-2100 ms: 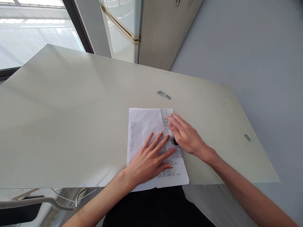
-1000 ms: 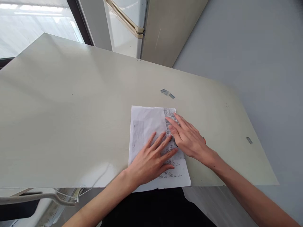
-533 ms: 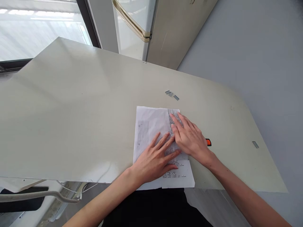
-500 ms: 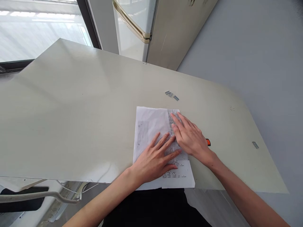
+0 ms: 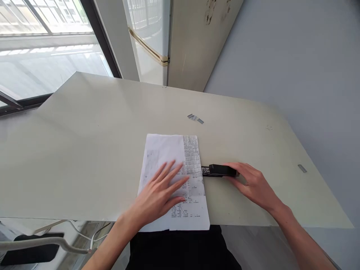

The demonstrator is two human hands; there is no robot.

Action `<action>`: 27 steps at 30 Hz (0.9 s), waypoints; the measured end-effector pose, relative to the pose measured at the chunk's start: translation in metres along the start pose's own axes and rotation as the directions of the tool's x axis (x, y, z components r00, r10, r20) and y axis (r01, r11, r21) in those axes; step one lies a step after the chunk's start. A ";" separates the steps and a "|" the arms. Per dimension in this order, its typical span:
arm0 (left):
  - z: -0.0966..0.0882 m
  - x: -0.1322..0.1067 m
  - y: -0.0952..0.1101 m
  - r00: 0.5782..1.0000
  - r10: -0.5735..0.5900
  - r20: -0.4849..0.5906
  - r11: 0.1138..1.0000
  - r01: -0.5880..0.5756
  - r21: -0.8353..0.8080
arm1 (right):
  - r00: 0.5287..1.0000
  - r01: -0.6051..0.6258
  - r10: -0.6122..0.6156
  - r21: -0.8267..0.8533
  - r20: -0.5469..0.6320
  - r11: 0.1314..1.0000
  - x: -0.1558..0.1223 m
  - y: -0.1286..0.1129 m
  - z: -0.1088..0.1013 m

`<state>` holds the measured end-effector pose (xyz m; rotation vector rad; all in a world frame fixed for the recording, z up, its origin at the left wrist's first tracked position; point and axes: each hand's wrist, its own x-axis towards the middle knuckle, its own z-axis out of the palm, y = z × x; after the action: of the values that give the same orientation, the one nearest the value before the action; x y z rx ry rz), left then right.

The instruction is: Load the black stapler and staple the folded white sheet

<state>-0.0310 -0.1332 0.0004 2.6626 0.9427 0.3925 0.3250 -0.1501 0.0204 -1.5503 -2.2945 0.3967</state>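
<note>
Printed white sheets of paper [image 5: 171, 144] lie at the table's front edge. A dense grid of grey lines covers their upper right part, and small print runs lower down. My left hand [image 5: 165, 187] rests flat on the paper, fingers spread. To the right lies a black stapler [image 5: 221, 170], its narrow front pointing left at the paper's right edge; I cannot tell whether the paper's edge is inside it. The fingers of my right hand [image 5: 247, 182] close around the stapler's rear end, thumb on the near side.
Small grey strips that look like staples [image 5: 196, 118] lie beyond the paper, and another strip [image 5: 302, 168] sits far right. The pale table [image 5: 84, 150] extends left. A fridge [image 5: 150, 56] and a window [image 5: 50, 56] stand behind it. Cables [image 5: 64, 243] hang at lower left.
My right hand has left the paper and moved right onto the stapler, which my arm mostly hid before. My left hand stays flat on the paper. The view has tilted up slightly.
</note>
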 end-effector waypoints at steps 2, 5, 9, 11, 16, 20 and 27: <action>-0.006 -0.017 -0.005 0.995 -0.089 -0.037 0.995 0.091 0.036 | 0.995 -0.081 0.081 0.008 -0.063 0.997 -0.012 0.009 0.005; -0.015 -0.046 -0.011 0.983 -0.172 -0.056 0.980 0.177 0.091 | 0.959 -0.235 0.240 0.049 -0.151 0.971 -0.031 0.019 0.007; -0.022 -0.066 -0.014 0.988 -0.151 -0.013 0.975 0.151 0.166 | 0.849 -0.453 0.482 0.171 -0.216 0.875 -0.053 0.021 0.000; -0.020 -0.061 -0.012 0.994 -0.111 0.012 0.975 0.107 0.194 | 0.781 -0.524 0.575 0.244 -0.245 0.816 -0.061 0.021 -0.005; -0.002 -0.003 0.009 0.997 0.041 0.065 0.974 -0.055 0.221 | 0.667 -0.543 0.663 0.388 -0.340 0.745 -0.071 0.024 -0.013; 0.019 0.064 0.036 0.986 0.141 0.094 0.973 -0.155 0.171 | 0.625 -0.522 0.702 0.487 -0.340 0.701 -0.071 0.026 -0.020; 0.058 0.177 0.054 0.943 0.314 0.106 0.949 -0.314 -0.020 | 0.613 -0.518 0.726 0.536 -0.312 0.667 -0.062 0.022 -0.037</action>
<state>0.1520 -0.0698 -0.0056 2.8030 0.4830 0.3110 0.3807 -0.1985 0.0367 -1.9231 -1.1052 0.5105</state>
